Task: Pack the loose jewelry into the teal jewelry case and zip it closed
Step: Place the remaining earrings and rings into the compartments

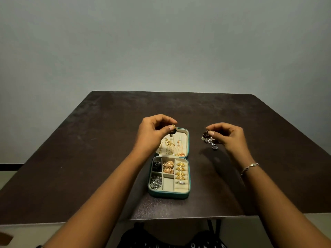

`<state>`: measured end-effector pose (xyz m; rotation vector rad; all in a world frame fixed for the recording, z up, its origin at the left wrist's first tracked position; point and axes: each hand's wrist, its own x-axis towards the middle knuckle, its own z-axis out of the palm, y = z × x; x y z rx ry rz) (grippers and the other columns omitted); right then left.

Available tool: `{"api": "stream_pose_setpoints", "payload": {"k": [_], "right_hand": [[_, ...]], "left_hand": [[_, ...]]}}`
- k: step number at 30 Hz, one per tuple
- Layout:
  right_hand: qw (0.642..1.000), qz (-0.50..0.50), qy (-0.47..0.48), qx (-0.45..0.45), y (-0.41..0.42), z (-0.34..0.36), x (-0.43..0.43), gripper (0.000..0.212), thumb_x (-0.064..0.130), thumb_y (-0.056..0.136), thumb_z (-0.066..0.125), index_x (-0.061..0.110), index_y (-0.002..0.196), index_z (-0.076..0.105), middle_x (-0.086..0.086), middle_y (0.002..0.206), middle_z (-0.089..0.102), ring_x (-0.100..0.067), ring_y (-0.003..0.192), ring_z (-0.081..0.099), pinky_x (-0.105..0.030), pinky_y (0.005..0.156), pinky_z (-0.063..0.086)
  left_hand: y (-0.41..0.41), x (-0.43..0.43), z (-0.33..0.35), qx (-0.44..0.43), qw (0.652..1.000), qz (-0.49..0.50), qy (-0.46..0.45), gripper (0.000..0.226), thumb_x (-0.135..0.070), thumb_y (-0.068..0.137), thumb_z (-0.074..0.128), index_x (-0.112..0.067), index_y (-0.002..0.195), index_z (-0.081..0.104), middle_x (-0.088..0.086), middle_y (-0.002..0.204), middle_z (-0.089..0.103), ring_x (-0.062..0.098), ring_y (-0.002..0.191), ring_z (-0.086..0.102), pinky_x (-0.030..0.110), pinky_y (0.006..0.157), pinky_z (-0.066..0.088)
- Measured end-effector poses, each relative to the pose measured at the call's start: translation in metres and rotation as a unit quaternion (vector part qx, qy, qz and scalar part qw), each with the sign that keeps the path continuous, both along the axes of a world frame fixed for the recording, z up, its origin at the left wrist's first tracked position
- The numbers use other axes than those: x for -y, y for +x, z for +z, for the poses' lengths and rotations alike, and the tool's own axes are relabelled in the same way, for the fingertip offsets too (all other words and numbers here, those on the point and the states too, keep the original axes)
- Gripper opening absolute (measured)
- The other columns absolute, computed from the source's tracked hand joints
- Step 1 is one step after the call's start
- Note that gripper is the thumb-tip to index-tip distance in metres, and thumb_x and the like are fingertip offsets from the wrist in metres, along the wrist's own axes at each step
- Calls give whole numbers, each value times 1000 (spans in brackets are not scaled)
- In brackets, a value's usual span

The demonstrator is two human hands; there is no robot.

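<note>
Open case (168,195) at centre of counter (89,158), part filled. Over its far lid, left hand (154,133) fingers pinching dark earring (173,129). To the right, right hand (228,136) fingers pinching silver earring (208,139).

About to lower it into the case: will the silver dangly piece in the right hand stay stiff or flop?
Likely floppy: the silver dangly piece hangs in loose clusters below the right hand. Probably light: a fingertip pinch alone carries it.
</note>
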<state>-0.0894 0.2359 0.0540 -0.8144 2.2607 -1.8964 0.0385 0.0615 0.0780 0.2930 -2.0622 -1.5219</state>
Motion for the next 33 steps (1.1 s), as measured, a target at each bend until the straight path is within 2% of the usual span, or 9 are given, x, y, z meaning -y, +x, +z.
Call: {"api": "stream_pose_setpoints", "payload": {"k": [3,6,10,13,18,21,23,30,33], "right_hand": [[999,34,12,-27,23,10,2,19,-4,81,62,14,85,67,-2,80,67,-3,70,61,-11,59,48],[996,81,22,-26,43,17,5,16,-4,80,61,10,85,67,1,80,68,4,70,63,-9,59,46],[987,152,53,-13,62,18,8,17,-6,78,64,10,82,68,-1,82,69,-3,77,65,-14,65,50],[978,191,85,-13,73,14,11,20,-6,76,65,13,80,69,-3,84,70,-9,84,67,-21,77,54],[951,226,194,-78,85,1,20,23,-1,77,68,22,78,70,7,84,70,-2,83,66,-16,80,51],[939,234,232,-97,87,-3,24,20,0,77,68,19,80,72,13,80,68,2,80,64,-10,72,47],[933,240,250,-97,89,-4,25,19,0,78,67,18,81,72,8,80,70,-1,78,65,-11,68,49],[889,278,331,-152,94,-5,33,11,5,78,69,13,85,70,5,84,70,-1,81,63,-13,74,45],[877,272,356,-171,93,-5,37,10,7,79,68,14,85,71,3,86,72,-3,82,63,-20,77,46]], "left_hand": [[12,0,0,-9,1000,8,23,16,2,81,62,-13,84,69,7,86,70,18,82,66,27,74,55],[20,-1,-1,-8,1000,7,24,16,2,79,63,-13,82,68,5,83,70,13,77,66,16,64,51],[29,1,-2,-3,999,14,33,17,3,77,65,-13,79,69,2,81,69,6,72,65,13,62,49],[39,3,-5,0,999,5,36,14,5,77,65,-6,83,69,3,79,69,-1,66,64,9,60,47],[51,9,-9,16,1000,-2,21,14,7,77,63,2,90,67,4,76,67,-5,59,62,5,54,42],[53,14,-10,31,999,3,18,14,8,78,63,0,89,67,3,75,66,-5,58,61,5,53,41],[54,15,-12,42,999,4,19,14,8,78,63,1,89,67,3,74,66,-5,57,61,5,52,41],[54,12,-15,54,998,-1,34,12,9,78,63,1,87,67,5,73,65,-5,55,60,4,50,39],[53,10,-16,65,997,-5,32,13,9,78,63,2,88,67,4,74,65,-5,56,61,4,49,39]]}}
